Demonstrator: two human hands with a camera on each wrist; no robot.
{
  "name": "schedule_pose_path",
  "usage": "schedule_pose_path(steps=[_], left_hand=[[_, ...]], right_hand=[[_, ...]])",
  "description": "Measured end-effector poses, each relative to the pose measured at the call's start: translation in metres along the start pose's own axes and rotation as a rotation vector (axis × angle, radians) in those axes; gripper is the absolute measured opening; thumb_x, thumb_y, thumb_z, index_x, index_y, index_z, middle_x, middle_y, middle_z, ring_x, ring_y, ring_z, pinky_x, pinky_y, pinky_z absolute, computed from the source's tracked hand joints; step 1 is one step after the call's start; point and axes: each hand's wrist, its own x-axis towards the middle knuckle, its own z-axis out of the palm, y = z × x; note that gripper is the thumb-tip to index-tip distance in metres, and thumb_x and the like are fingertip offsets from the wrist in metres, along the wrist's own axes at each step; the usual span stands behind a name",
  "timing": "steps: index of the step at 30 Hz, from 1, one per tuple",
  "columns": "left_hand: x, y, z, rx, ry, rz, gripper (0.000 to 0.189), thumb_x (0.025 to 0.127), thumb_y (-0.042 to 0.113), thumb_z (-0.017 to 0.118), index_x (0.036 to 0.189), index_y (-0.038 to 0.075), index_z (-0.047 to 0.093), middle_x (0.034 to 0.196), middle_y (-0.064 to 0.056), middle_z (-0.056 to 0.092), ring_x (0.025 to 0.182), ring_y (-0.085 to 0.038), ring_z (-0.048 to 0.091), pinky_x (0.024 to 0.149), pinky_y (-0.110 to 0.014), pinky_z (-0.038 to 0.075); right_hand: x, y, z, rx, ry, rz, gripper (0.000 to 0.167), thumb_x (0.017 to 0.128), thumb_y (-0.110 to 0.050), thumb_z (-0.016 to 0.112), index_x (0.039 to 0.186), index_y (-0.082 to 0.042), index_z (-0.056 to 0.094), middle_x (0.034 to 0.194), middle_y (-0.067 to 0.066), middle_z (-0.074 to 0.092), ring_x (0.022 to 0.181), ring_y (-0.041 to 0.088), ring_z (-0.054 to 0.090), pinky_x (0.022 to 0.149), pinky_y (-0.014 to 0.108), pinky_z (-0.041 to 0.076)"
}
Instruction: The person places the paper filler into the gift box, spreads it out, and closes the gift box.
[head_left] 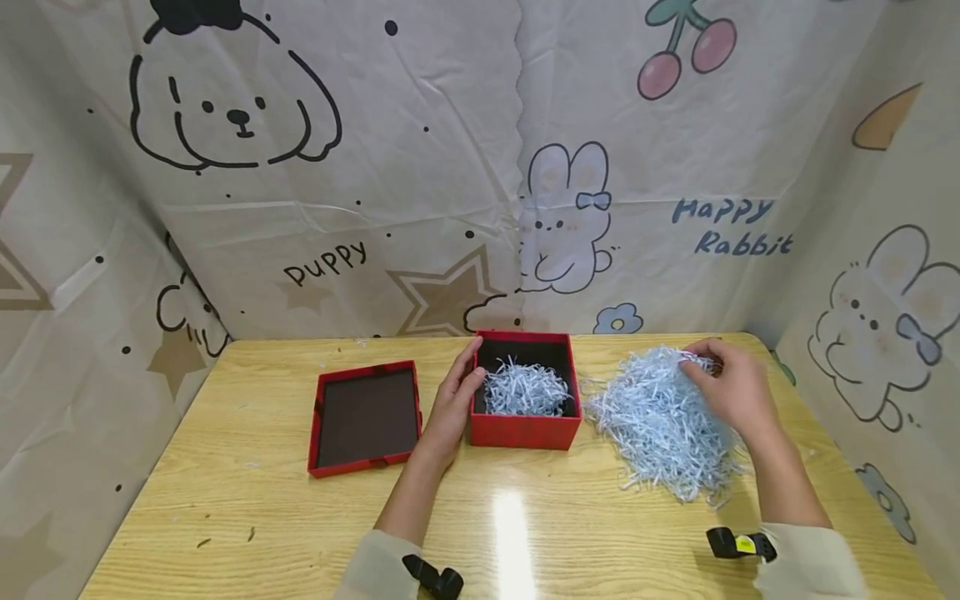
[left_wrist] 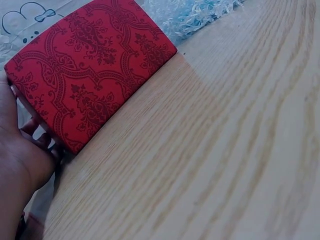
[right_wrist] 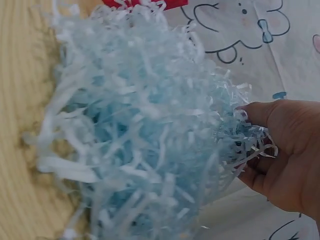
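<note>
A red box with a dark patterned print stands on the table, its top open and a bed of pale blue shredded paper inside. My left hand rests along the box's left side, fingers on the wall and thumb at the rim. Right of the box lies a large heap of the same shredded paper. At the heap's far right edge, my right hand pinches strands between thumb and fingers. In the right wrist view, loose strands show between the thumb and fingers of that hand.
The red box lid lies to the left, dark inside face up. Printed cloth hangs behind the wooden table and along both sides. A few small dark bits lie near the front left. Paper scraps lie between box and heap.
</note>
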Motion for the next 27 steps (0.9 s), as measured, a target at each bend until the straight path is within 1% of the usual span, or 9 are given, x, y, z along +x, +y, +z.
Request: schedule_pose_path(steps=[3, 5, 10, 13, 15, 19, 21, 24, 27], left_hand=[[0.001, 0.001, 0.0, -0.001, 0.0, 0.005, 0.052, 0.111, 0.029, 0.054, 0.162, 0.034, 0.044, 0.171, 0.008, 0.031, 0.16, -0.018, 0.021, 0.13, -0.045, 0.018], [0.001, 0.001, 0.0, -0.004, 0.0, 0.006, 0.052, 0.111, 0.028, 0.054, 0.162, 0.033, 0.044, 0.171, 0.007, 0.03, 0.16, -0.019, 0.021, 0.13, -0.045, 0.017], [0.0, 0.002, 0.0, -0.009, 0.001, 0.005, 0.052, 0.111, 0.026, 0.054, 0.162, 0.031, 0.044, 0.171, 0.007, 0.03, 0.16, -0.019, 0.021, 0.13, -0.045, 0.017], [0.0, 0.002, 0.001, -0.011, 0.001, 0.006, 0.052, 0.111, 0.026, 0.054, 0.162, 0.031, 0.044, 0.171, 0.007, 0.031, 0.16, -0.018, 0.021, 0.13, -0.045, 0.017], [0.0, 0.003, 0.001, -0.011, 0.0, 0.004, 0.052, 0.112, 0.026, 0.053, 0.162, 0.032, 0.044, 0.171, 0.008, 0.031, 0.16, -0.018, 0.021, 0.13, -0.044, 0.017], [0.0, 0.004, 0.001, -0.009, -0.004, -0.004, 0.052, 0.112, 0.025, 0.052, 0.163, 0.033, 0.043, 0.172, 0.007, 0.029, 0.16, -0.019, 0.02, 0.131, -0.046, 0.016], [0.0, 0.004, 0.001, -0.008, -0.003, -0.006, 0.052, 0.112, 0.025, 0.052, 0.162, 0.033, 0.043, 0.172, 0.007, 0.028, 0.16, -0.019, 0.019, 0.131, -0.045, 0.016], [-0.001, 0.003, 0.001, -0.008, 0.0, -0.005, 0.052, 0.112, 0.025, 0.053, 0.162, 0.033, 0.043, 0.172, 0.007, 0.029, 0.16, -0.019, 0.02, 0.131, -0.045, 0.017], [-0.001, 0.003, 0.001, -0.009, 0.004, -0.004, 0.052, 0.112, 0.027, 0.053, 0.162, 0.033, 0.043, 0.172, 0.007, 0.029, 0.16, -0.019, 0.02, 0.13, -0.045, 0.017]], right_hand=[[0.001, -0.006, -0.009, -0.002, 0.048, -0.022, 0.021, 0.102, -0.016, 0.072, 0.115, 0.0, 0.072, 0.099, 0.019, 0.07, 0.082, 0.025, 0.054, 0.063, 0.022, 0.041], [0.002, -0.011, -0.014, 0.002, 0.075, -0.032, 0.021, 0.101, -0.014, 0.073, 0.114, 0.001, 0.073, 0.1, 0.02, 0.071, 0.082, 0.025, 0.055, 0.062, 0.018, 0.039], [0.004, -0.022, -0.029, 0.006, 0.12, -0.022, 0.022, 0.101, -0.014, 0.072, 0.116, 0.002, 0.073, 0.105, 0.023, 0.072, 0.086, 0.027, 0.058, 0.064, 0.014, 0.039], [0.005, -0.028, -0.038, 0.011, 0.134, -0.005, 0.022, 0.102, -0.014, 0.07, 0.117, 0.002, 0.072, 0.108, 0.024, 0.071, 0.088, 0.025, 0.059, 0.064, 0.011, 0.039], [0.007, -0.032, -0.044, 0.017, 0.146, 0.002, 0.023, 0.102, -0.014, 0.07, 0.118, 0.002, 0.072, 0.108, 0.024, 0.071, 0.087, 0.021, 0.059, 0.064, 0.009, 0.04], [0.011, -0.038, -0.056, 0.03, 0.18, 0.005, 0.023, 0.101, -0.014, 0.071, 0.118, 0.001, 0.073, 0.109, 0.023, 0.071, 0.081, 0.002, 0.054, 0.064, 0.006, 0.04], [0.013, -0.041, -0.061, 0.041, 0.197, -0.001, 0.023, 0.101, -0.013, 0.071, 0.118, 0.002, 0.073, 0.108, 0.022, 0.072, 0.078, -0.005, 0.051, 0.064, 0.006, 0.04], [0.017, -0.047, -0.068, 0.06, 0.21, 0.01, 0.025, 0.101, -0.015, 0.071, 0.12, 0.001, 0.073, 0.107, 0.017, 0.07, 0.076, -0.007, 0.051, 0.064, 0.006, 0.041], [0.02, -0.054, -0.074, 0.082, 0.219, 0.038, 0.025, 0.101, -0.017, 0.071, 0.12, -0.001, 0.073, 0.103, 0.001, 0.068, 0.077, -0.006, 0.052, 0.064, 0.006, 0.042]])
